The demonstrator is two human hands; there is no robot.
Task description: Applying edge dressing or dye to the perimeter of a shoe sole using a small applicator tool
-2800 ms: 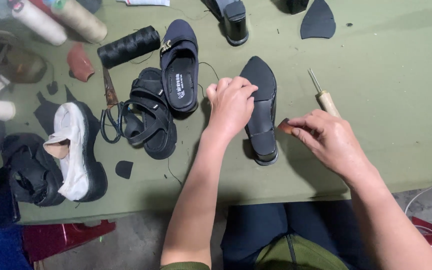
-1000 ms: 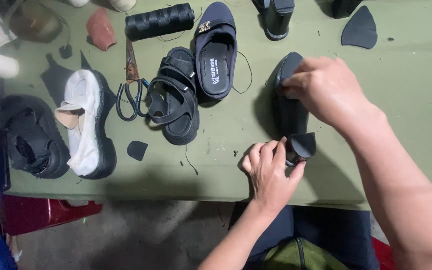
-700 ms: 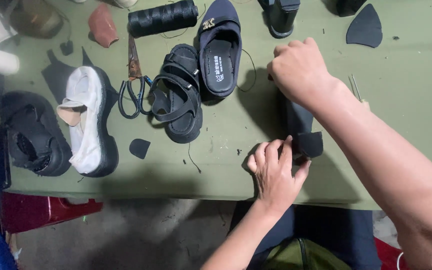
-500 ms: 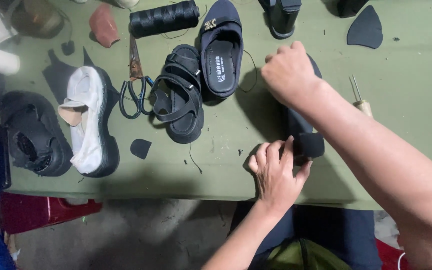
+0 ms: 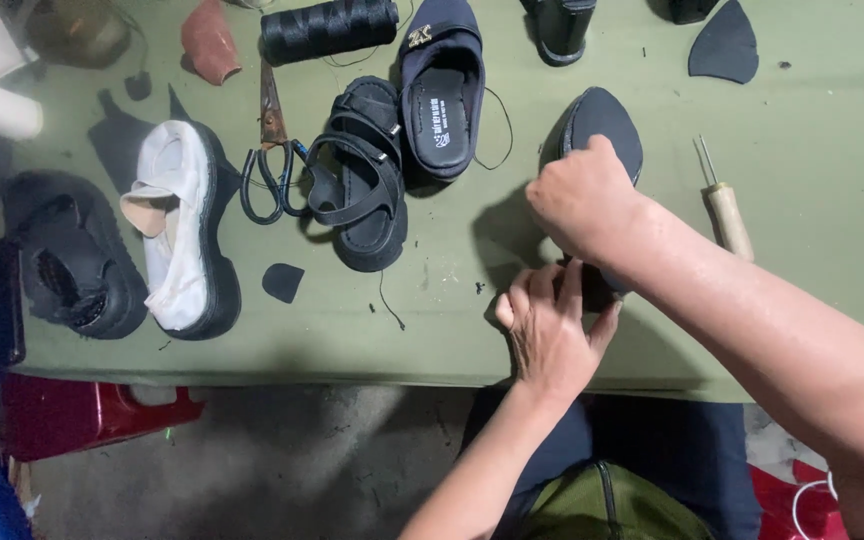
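Note:
A dark pointed shoe (image 5: 607,118) lies sole-up on the green table (image 5: 812,300), toe pointing away from me. My right hand (image 5: 584,198) is closed over its middle and presses it down. My left hand (image 5: 550,328) grips the shoe's near heel end by the table's front edge. The heel itself is mostly hidden by both hands. An awl with a wooden handle (image 5: 725,207) lies loose on the table just right of the shoe, apart from both hands.
Left of the shoe lie a dark slide sandal (image 5: 440,95), a black strap sandal (image 5: 360,175), scissors (image 5: 270,150), a black thread spool (image 5: 328,27), a white shoe (image 5: 180,235) and a black shoe (image 5: 77,265). Dark leather scraps (image 5: 724,45) are scattered about. A red stool (image 5: 82,415) stands below the table.
My right hand has slid along the shoe from the toe end toward the middle. My left hand has stayed on the heel end. Earlier still, my right hand put down the awl.

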